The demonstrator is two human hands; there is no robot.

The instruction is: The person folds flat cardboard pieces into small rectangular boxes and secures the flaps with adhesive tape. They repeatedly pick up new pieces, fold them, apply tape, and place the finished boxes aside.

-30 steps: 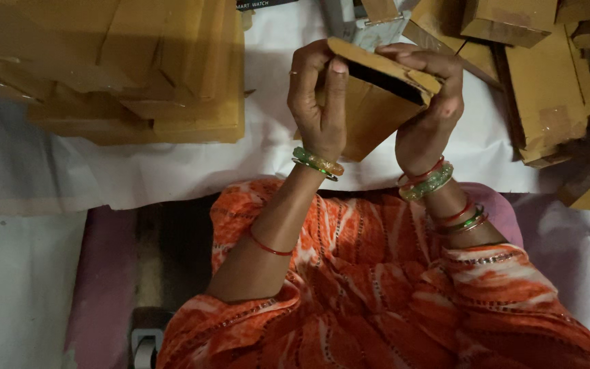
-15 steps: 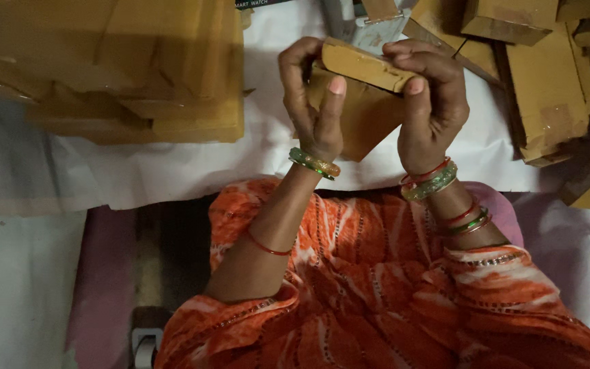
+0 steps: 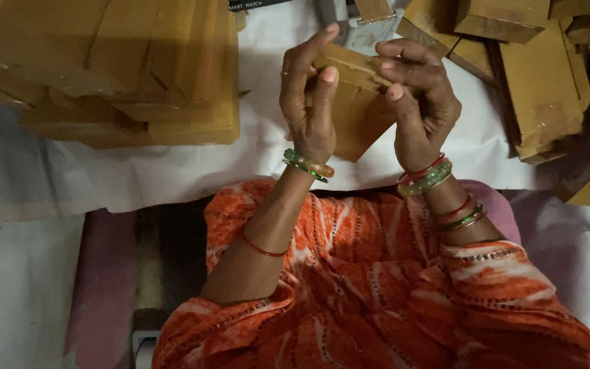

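Note:
A small brown cardboard box (image 3: pixel 354 109) is held up in front of me between both hands. My left hand (image 3: pixel 308 96) grips its left side, thumb pressed on the top flap. My right hand (image 3: pixel 421 102) holds the right side, fingers curled over the top edge so the flap lies closed. Both wrists carry green and red bangles. Part of the box is hidden behind my fingers.
A big stack of flat brown cardboard (image 3: pixel 104 68) lies at the upper left on a white sheet (image 3: pixel 172 171). More folded brown boxes (image 3: pixel 541 75) pile up at the upper right. My orange patterned clothing (image 3: pixel 377 287) fills the lower part of the view.
The box's open top, dark inside a second ago, has been folded shut. Both hands turned the box slightly and my fingers now press the flap down.

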